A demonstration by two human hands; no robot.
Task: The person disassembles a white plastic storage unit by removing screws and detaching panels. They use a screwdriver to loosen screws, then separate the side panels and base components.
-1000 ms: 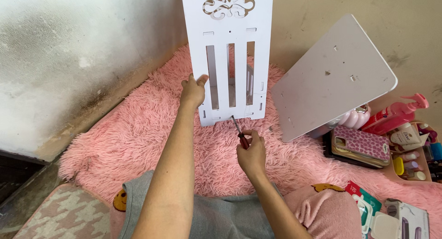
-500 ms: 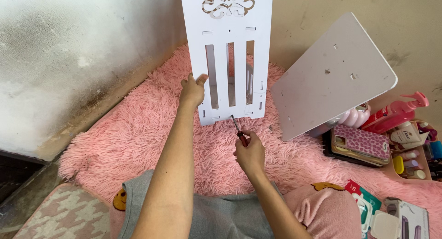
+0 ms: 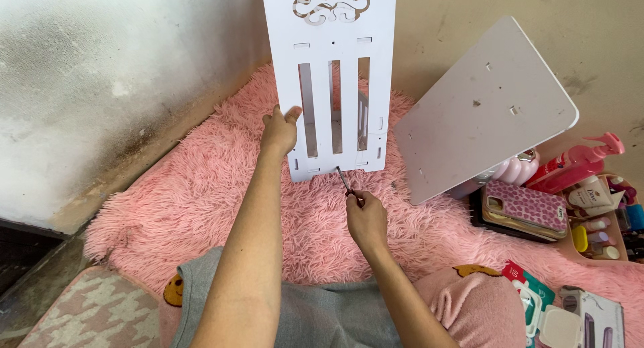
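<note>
A tall white panel (image 3: 322, 33) with three slots and a cut-out flourish stands upright on the pink shaggy rug (image 3: 201, 194). My left hand (image 3: 280, 129) grips its left edge. My right hand (image 3: 365, 217) is closed around a screwdriver (image 3: 343, 180); its metal shaft points up at the panel's bottom edge, and its handle is mostly hidden in my fist.
A second white board (image 3: 483, 106) leans at the right against the beige wall. Beneath and beside it lie a patterned phone case (image 3: 526, 208), a pink spray bottle (image 3: 580, 161), small cosmetics (image 3: 597, 234) and packets (image 3: 537, 301). A stained wall (image 3: 100, 86) bounds the left.
My right hand has turned on the screwdriver, so the red handle seen earlier is now covered by my fingers. The left hand and the panel have stayed put.
</note>
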